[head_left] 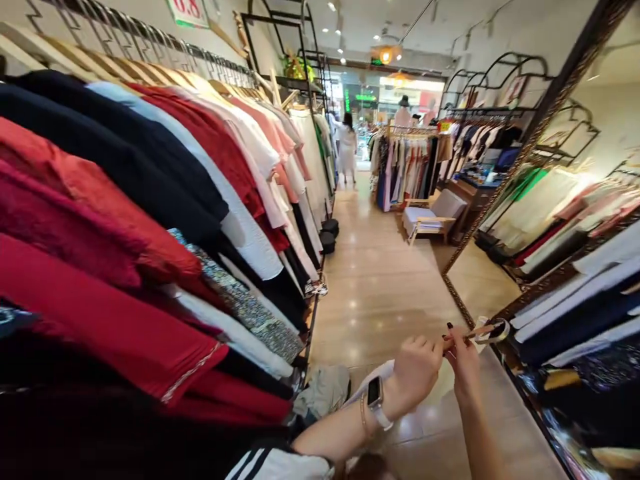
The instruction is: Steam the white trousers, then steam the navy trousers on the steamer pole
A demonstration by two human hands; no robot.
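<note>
Bright, from ceiling spots (332, 7) at twelve o'clock and a lamp (385, 55) at one; shopfront (367, 97) beneath glaring, soft; floor (373, 267) reflections at five; clothes (125, 430) at eight deeply shadowed; edges stretched.

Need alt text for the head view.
A person's left hand and right hand hold a thin brownish strip above a shop floor. Garments hang along the left; a framed mirror stands at right.

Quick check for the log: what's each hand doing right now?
Left hand: closed in a fist; what it grips is mostly hidden.
Right hand: closed, fingers pinching a thin tan piece.
</note>
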